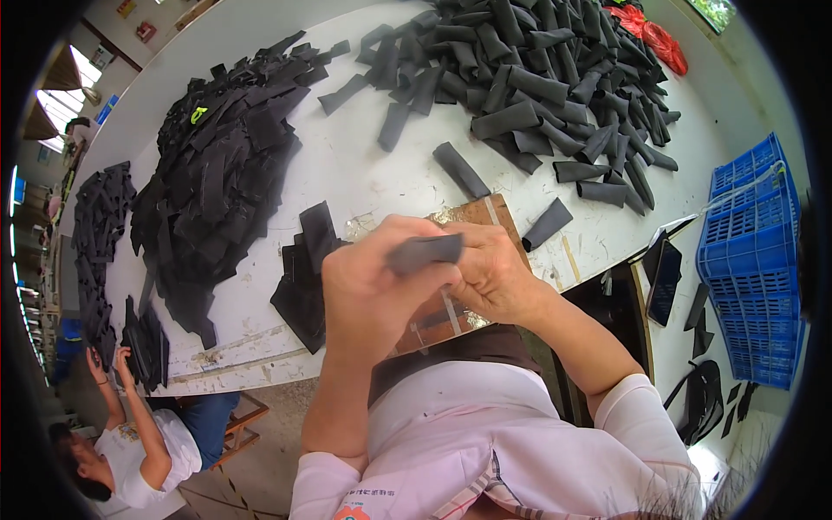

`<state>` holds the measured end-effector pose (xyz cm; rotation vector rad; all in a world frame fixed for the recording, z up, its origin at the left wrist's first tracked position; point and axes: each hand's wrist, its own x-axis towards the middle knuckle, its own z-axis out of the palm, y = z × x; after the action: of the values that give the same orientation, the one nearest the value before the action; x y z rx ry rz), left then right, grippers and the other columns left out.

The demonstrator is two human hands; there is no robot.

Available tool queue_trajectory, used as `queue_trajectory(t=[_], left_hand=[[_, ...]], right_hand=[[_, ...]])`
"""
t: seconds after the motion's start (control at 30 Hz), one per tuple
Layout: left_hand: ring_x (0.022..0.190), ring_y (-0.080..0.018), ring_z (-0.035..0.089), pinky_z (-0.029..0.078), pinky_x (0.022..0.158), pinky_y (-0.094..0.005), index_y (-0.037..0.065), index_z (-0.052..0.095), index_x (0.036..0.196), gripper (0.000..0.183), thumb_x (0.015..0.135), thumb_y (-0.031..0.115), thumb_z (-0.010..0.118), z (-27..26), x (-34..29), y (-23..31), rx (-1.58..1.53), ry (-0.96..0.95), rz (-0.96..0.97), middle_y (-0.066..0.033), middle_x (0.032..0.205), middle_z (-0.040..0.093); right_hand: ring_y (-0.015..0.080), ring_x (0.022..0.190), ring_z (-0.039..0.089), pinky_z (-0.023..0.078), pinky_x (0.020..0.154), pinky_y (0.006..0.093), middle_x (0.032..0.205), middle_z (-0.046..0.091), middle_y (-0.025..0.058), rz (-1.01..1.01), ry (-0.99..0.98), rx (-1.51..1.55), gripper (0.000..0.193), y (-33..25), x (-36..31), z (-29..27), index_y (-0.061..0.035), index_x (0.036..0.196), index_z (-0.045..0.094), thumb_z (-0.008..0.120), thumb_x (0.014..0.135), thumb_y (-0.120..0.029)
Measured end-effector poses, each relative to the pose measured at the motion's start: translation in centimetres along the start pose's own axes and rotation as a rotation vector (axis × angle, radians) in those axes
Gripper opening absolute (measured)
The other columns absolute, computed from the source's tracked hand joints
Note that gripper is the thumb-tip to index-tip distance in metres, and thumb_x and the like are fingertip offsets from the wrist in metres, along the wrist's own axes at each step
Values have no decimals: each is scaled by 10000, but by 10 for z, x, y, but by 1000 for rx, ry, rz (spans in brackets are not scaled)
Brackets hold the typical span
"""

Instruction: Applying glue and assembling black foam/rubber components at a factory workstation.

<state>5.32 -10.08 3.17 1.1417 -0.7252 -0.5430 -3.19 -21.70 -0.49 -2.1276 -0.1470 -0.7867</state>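
Note:
A short black foam-like tube (425, 252) is held up in front of my chest. My left hand (366, 270) wraps round it, thumb along its near side. At the tube's right end my right hand (496, 273) is closed, its fingertips mostly hidden behind the tube and the other hand. Under my hands lies a brown wooden board (491, 217) at the table's front edge. A small stack of flat black pieces (302, 276) rests beside my left hand. Two loose tubes lie near the board, one just beyond it (462, 171) and one to its right (547, 224).
The white table (364, 186) carries a big heap of flat black pieces (221, 182) at left and a pile of black tubes (529, 87) at the far right. A blue plastic crate (750, 269) and a phone (665, 282) are at right. Another person (143, 442) works at lower left.

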Motion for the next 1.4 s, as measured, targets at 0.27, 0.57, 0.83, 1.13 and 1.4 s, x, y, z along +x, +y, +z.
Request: queue_trajectory(t=[0.27, 0.57, 0.83, 1.13, 1.4], left_hand=[[704, -152, 572, 445, 648, -246, -15, 587, 865, 158, 719, 40, 614, -2, -5, -10, 370, -61, -105, -107, 818, 593], [807, -220, 498, 394, 771, -349, 23, 531, 873, 138, 847, 158, 518, -24, -14, -5, -369, 183, 189, -102, 835, 556], [811, -138, 520, 416, 754, -277, -38, 542, 864, 133, 855, 80, 482, -42, -4, -26, 190, 430, 0, -104, 844, 571], [862, -340, 534, 427, 751, -394, -31, 549, 894, 271, 708, 149, 629, -154, 33, -124, 1435, 539, -385, -186, 880, 575], [661, -123, 555, 434, 605, -247, -22, 580, 801, 107, 719, 36, 617, -118, 19, -49, 503, 370, -109, -75, 731, 604]], right_hand=[[291, 644, 530, 410, 532, 390, 638, 538, 84, 143, -153, -129, 248, 23, -19, 14, -49, 684, 539, 531, 807, -264], [312, 570, 484, 369, 495, 397, 601, 448, 103, 115, -325, -161, 148, -14, 19, -15, -34, 819, 553, 599, 698, -105], [264, 547, 528, 393, 478, 347, 604, 531, 92, 226, -310, -25, 255, -4, 11, -4, -31, 747, 581, 579, 781, -284], [61, 485, 372, 307, 468, 223, 527, 412, -9, 694, 138, 487, 493, 10, 3, -14, 6, 768, 565, 355, 895, -422], [201, 594, 539, 445, 572, 313, 682, 574, 106, 697, -250, 315, 324, -28, -38, 19, 44, 864, 571, 530, 829, -275]])
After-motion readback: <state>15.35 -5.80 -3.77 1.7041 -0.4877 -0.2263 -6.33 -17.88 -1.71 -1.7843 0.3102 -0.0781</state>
